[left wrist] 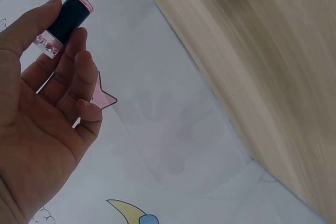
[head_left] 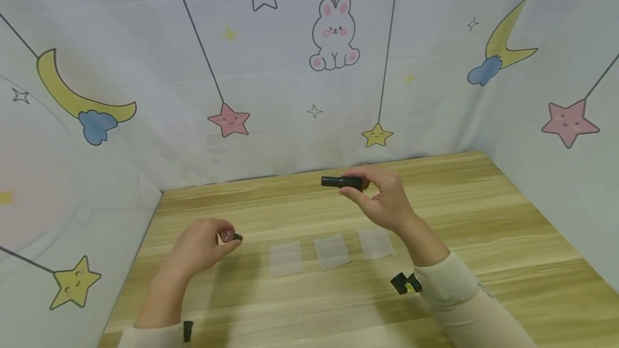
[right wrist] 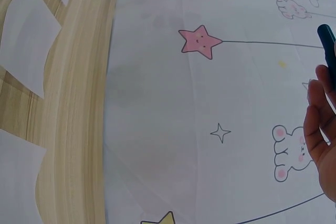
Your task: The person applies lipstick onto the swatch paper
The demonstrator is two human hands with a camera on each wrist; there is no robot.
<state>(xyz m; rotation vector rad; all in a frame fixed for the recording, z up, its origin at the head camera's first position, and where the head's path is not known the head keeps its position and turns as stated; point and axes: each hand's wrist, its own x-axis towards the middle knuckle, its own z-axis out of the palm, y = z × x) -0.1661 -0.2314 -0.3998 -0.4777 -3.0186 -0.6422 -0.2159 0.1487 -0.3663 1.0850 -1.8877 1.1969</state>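
Observation:
Over the left side of the table, my left hand (head_left: 199, 247) pinches a short lipstick-like tube (left wrist: 68, 20) between thumb and fingers. Its middle is dark, one end has a pink rim, and the other is clear with pink inside. My right hand (head_left: 384, 197), raised near the back of the table, grips a slim black lipstick tube (head_left: 333, 181) by one end. The tube lies about level and points left in the head view. Only part of that hand and tube (right wrist: 326, 43) shows at the right edge of the right wrist view.
Three white square sheets lie in a row on the wood-grain table: a left sheet (head_left: 285, 259), a middle sheet (head_left: 331, 252) and a right sheet (head_left: 375, 244). A white curtain (head_left: 285, 90) printed with stars, moons and bunnies encloses the table at the back and sides.

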